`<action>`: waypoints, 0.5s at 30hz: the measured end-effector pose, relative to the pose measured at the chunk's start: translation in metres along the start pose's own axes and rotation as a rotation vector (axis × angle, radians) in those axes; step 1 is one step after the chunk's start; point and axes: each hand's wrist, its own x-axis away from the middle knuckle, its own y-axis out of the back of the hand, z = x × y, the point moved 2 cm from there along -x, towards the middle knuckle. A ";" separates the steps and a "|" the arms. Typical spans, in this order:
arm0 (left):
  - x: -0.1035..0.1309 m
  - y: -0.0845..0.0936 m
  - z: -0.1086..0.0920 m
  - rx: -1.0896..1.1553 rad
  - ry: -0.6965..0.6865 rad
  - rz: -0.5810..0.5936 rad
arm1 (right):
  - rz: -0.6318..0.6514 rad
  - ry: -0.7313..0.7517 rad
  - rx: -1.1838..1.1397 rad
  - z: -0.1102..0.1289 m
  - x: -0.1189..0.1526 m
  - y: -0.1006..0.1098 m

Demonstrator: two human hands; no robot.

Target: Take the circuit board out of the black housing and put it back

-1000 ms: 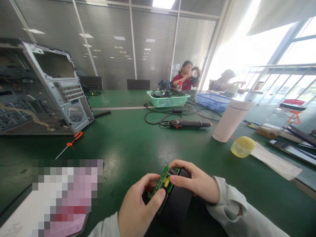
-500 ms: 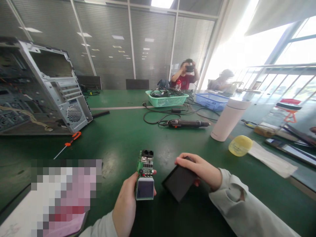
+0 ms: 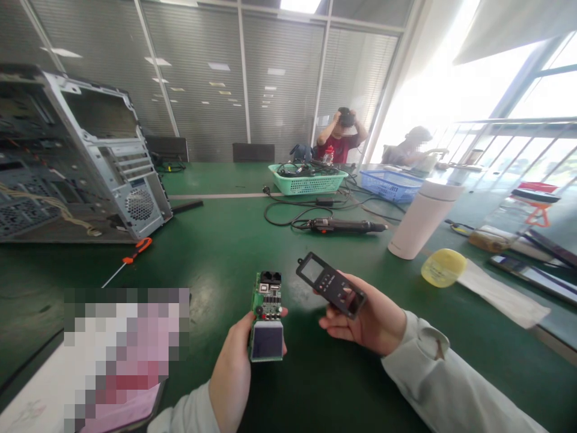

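My left hand [image 3: 233,364] is closed around a green circuit board [image 3: 268,313], its fingertips showing at the right edge. The board stands lengthwise, with black sockets at its far end and a small grey screen at its near end. To the right, my right hand [image 3: 367,319] holds a flat black device housing [image 3: 331,284] on its fingers, under the thumb. The housing has a rectangular window at its upper left, a few button marks in the middle and a glossy lower end. A gap of bare green table separates board and housing.
An open computer case [image 3: 108,162] stands at the left, with an orange-handled screwdriver [image 3: 128,260] before it. An electric screwdriver [image 3: 345,226], a green basket [image 3: 311,183] of cables, a blue basket [image 3: 390,186], a pale bottle [image 3: 424,219] and a yellow object [image 3: 444,267] lie beyond. Two people [image 3: 340,141] sit farther back.
My right hand has turned the black housing over, so its face with window and buttons now shows instead of a plain dark side. The left hand and board stay nearly in place.
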 end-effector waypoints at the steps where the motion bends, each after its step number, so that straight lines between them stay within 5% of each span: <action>1: 0.000 0.000 -0.001 -0.006 -0.002 -0.003 | 0.074 -0.031 0.025 -0.003 -0.002 0.000; 7: 0.000 0.000 -0.002 -0.003 0.001 -0.019 | 0.400 -0.102 0.110 -0.017 -0.012 0.007; 15: 0.001 -0.002 -0.005 -0.010 0.011 -0.041 | 0.434 -0.052 0.180 -0.016 -0.012 0.004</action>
